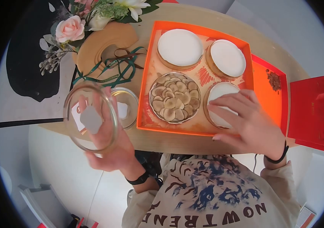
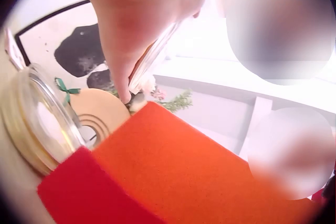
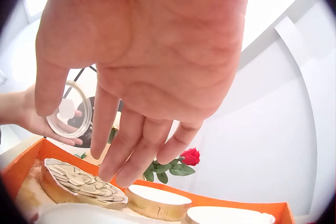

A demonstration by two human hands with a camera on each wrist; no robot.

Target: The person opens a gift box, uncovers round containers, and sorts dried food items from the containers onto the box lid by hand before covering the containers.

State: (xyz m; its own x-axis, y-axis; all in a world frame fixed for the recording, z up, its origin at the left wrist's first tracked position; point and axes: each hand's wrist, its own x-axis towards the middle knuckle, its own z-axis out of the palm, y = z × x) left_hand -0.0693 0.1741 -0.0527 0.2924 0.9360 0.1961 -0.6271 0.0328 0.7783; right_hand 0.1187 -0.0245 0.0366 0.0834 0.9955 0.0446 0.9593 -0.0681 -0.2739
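My left hand (image 1: 112,146) holds a clear round lid (image 1: 91,119) with a pale label, palm behind it, left of the orange box (image 1: 143,102). In the left wrist view, that hand (image 2: 142,19) has the lid edge-on. My right hand (image 1: 247,123) is over the front-right round tin (image 1: 222,91), fingers spread and slightly bent; contact is unclear. The right wrist view shows this hand (image 3: 152,66) palm-on, gripping nothing. Beside that tin, another holds overlapping brown-edged slices (image 1: 175,97). Two white-topped tins (image 1: 180,47) (image 1: 228,58) stand in the back row.
Another clear round lid or container (image 1: 125,108) lies left of the box. Behind it are green and brown ribbons (image 1: 120,72), a tan ring-shaped piece (image 1: 89,49) and flowers (image 1: 70,29). On the right, a red-edged tray (image 1: 262,98) holds brown bits, beside a red flap (image 1: 312,114).
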